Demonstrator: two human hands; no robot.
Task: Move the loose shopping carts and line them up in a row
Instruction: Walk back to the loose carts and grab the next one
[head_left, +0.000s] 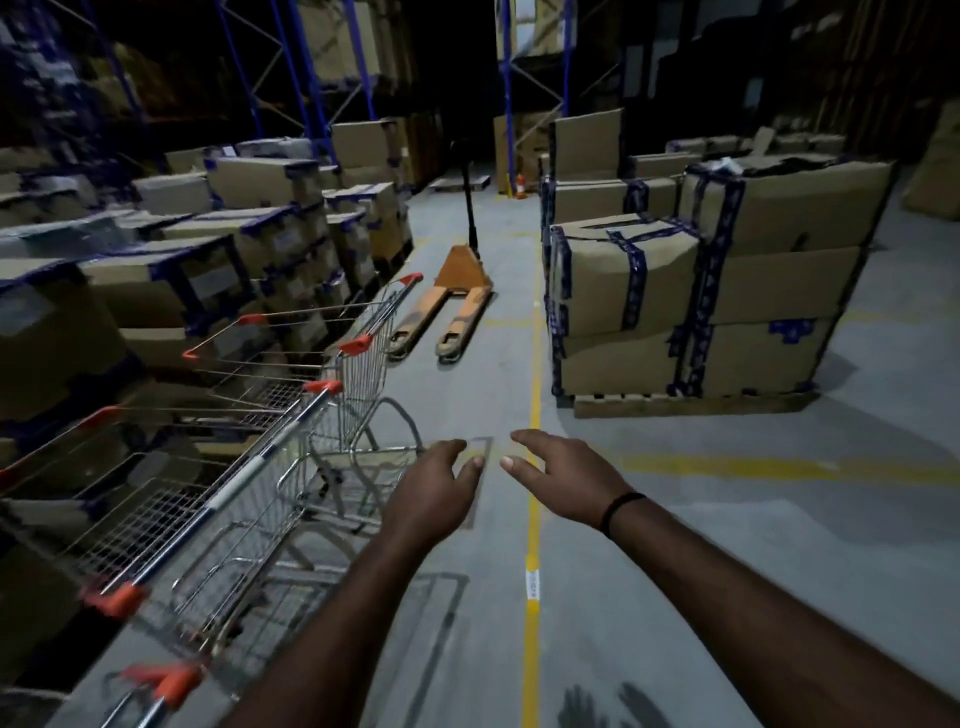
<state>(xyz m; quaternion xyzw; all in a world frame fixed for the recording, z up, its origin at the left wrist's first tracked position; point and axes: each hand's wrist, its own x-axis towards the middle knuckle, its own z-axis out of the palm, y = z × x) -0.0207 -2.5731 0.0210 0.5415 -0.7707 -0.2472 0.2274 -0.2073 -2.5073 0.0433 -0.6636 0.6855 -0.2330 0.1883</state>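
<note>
Grey concrete floor runs away down a dim warehouse aisle, marked by a yellow line that leads from near to far, with a fainter yellow stripe branching off to the right. On the left, taped cardboard boxes are stacked in rows below tall blue racking. On the right, larger boxes bound with blue tape sit on a wooden pallet. An orange pallet jack stands in the middle of the aisle further off, its forks pointing towards the near side.

The shopping carts stand along the left edge of the aisle, pushed one into another in a line from near to mid-distance. Their handles have orange-red end caps, and the nearest ones are blurred.

Both arms reach forward over the floor. The left hand hangs just right of the carts without touching them, fingers loosely spread and holding nothing. The right hand, a black band at its wrist, is likewise spread and bare above the yellow line.
</note>
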